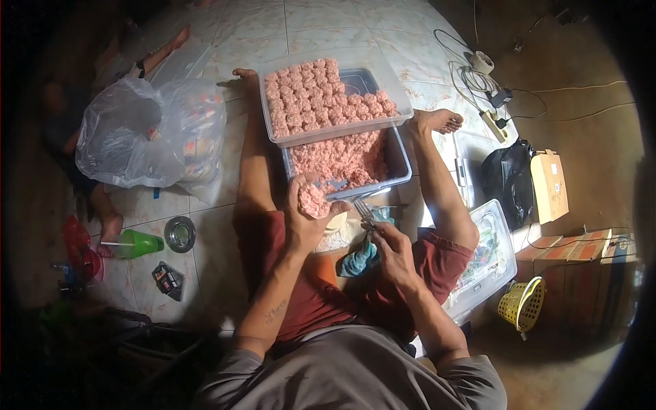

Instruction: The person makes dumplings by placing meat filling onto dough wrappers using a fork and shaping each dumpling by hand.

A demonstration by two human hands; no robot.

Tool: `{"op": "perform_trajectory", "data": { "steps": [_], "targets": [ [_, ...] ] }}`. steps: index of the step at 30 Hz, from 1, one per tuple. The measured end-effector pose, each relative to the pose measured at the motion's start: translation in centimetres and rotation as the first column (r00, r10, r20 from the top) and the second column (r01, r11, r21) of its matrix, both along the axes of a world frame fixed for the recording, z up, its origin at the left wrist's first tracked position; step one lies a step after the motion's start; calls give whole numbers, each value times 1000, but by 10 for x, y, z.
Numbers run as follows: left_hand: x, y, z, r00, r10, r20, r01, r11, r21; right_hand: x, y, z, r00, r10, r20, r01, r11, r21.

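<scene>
My left hand (pixel 305 225) is closed around a pink, crumbly lump (pixel 313 201), held just in front of the lower tub. In my right hand (pixel 395 251) is a metal fork (pixel 363 210), its tines pointing up and toward the lump, apart from it. Beyond both hands sits a grey-blue tub (pixel 406 156) with loose pink crumbly mass (pixel 335 160) inside. A clear plastic tray (pixel 273 141) rests over its far part, holding rows of pink balls (pixel 301 96); the tray's far right corner shows bare bottom. A teal cloth (pixel 359 260) lies below the fork.
Left are stuffed clear plastic bags (pixel 126 130), a green cup (pixel 145 243), a glass ashtray (pixel 180 234) and another person's limbs. Right are cables with a power strip (pixel 493 126), a black bag (pixel 507 181), a lidded clear box (pixel 502 256), and a yellow basket (pixel 517 306).
</scene>
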State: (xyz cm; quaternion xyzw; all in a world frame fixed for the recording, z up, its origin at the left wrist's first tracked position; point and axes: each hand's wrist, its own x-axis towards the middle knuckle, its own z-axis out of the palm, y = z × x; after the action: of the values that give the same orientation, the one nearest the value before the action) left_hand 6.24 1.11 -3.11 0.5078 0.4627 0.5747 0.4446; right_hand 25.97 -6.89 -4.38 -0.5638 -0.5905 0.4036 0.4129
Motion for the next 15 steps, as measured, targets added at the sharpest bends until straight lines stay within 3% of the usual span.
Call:
{"op": "perform_trajectory", "data": {
  "steps": [2, 4, 6, 7, 8, 10, 11, 12, 14, 15],
  "targets": [
    [-11, 6, 8, 988, -126, -87, 135, 985, 109, 2, -6, 10, 907, -1, -422, -136, 946, -295],
    [-12, 5, 10, 981, -192, -41, 195, 976, 95, -6, -10, 9, 860, -4, -511, -176, 936, -304],
    [-9, 3, -1, 919, -350, 181, 361, 932, -28, -17, -10, 4, 828, 10, -561, -206, 935, -287],
    [-1, 3, -9, 904, -387, 180, 388, 921, 32, -29, -7, -2, 899, 2, -437, -103, 973, -207],
    [5, -1, -17, 940, -338, -41, 341, 934, 107, -37, -2, -7, 900, -4, -436, -98, 973, -210],
    [16, -2, -32, 984, -147, -98, 152, 987, 45, -45, 11, -9, 1000, -16, 27, 8, 968, 253],
    [16, 0, -39, 985, -141, -99, 147, 988, 49, -42, 15, -8, 995, -16, 101, -5, 978, 209],
    [15, 3, -28, 988, -75, -133, 89, 991, 103, -39, 13, -5, 995, -11, 99, -10, 978, 210],
    [3, 6, -20, 987, -6, -163, 32, 987, 158, -30, 6, 3, 997, -44, -70, 55, 987, 150],
    [-17, 5, -21, 983, -182, 35, 178, 979, 96, -24, 2, 6, 980, -31, -195, 37, 999, 28]
  ]
}}
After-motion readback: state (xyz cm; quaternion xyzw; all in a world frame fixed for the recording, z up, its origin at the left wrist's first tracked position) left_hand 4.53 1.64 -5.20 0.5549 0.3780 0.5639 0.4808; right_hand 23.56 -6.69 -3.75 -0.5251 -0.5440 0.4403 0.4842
